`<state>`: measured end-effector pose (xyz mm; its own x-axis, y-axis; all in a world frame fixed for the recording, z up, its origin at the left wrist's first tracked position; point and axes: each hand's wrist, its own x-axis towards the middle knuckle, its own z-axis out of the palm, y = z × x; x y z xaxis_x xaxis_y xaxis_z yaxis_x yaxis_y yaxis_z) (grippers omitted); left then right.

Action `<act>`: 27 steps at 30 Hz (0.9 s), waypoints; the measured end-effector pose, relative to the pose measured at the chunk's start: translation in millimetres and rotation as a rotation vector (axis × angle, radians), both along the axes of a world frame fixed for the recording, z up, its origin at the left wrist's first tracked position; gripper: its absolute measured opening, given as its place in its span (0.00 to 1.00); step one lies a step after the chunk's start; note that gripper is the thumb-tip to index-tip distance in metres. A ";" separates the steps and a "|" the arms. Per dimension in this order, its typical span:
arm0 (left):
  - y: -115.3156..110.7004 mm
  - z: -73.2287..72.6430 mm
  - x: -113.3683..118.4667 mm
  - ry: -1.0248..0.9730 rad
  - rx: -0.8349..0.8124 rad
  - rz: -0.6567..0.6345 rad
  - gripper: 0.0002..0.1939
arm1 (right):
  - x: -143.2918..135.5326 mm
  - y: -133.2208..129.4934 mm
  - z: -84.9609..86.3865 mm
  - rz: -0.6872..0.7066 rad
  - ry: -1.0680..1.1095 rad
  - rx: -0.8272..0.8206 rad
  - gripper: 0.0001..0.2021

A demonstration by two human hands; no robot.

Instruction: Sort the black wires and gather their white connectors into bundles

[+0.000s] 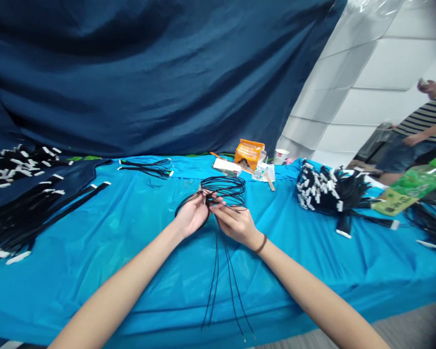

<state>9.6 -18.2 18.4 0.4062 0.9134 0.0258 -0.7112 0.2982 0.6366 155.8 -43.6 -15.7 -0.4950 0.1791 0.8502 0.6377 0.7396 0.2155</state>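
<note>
Item: one loose, round coil of thin black cable [225, 180], held over the middle of a desk draped in shiny bright-blue cloth [94, 232]. Left hand [192, 215]: fingers pinching the gathered strands at the coil's near side. Right hand [240, 224]: fingers pinching the same gathering, just beside the left. Trailing: long, thin black loose ends [215, 264], hanging below the hands. Hazards, as judged: a slackened pinch could let the loops spring apart; dangling ends could cross and tangle.
</note>
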 end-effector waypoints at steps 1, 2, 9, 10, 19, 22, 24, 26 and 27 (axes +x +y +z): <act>-0.8 0.9 0.3 -0.004 0.002 -0.005 0.17 | 0.3 0.2 -0.1 -0.002 0.016 0.015 0.16; -1.5 1.9 0.6 -0.008 0.004 -0.010 0.17 | 0.4 0.3 -0.2 -0.003 0.028 0.025 0.16; -5.2 6.1 1.8 -0.023 -0.049 -0.013 0.19 | 0.1 -0.5 -1.3 0.012 0.060 0.030 0.20; -5.5 6.4 2.1 -0.021 -0.051 -0.011 0.19 | 0.1 -0.5 -1.7 0.013 0.063 0.028 0.20; -3.4 0.9 4.3 -0.013 -0.030 -0.004 0.17 | -0.4 -0.8 -1.1 0.022 0.118 0.047 0.19; -1.5 -3.9 4.6 -0.013 -0.019 -0.020 0.16 | -0.8 -1.3 -0.5 0.020 0.131 0.042 0.17; -0.4 -6.3 4.7 -0.021 -0.009 -0.023 0.14 | -1.4 -2.6 1.4 0.030 0.158 0.005 0.15; 0.4 -7.4 4.5 -0.022 -0.011 -0.009 0.13 | -2.6 -4.5 5.0 0.060 0.245 -0.117 0.11; 0.8 -7.6 4.2 -0.021 -0.018 0.008 0.12 | -3.3 -5.4 7.4 0.082 0.307 -0.216 0.10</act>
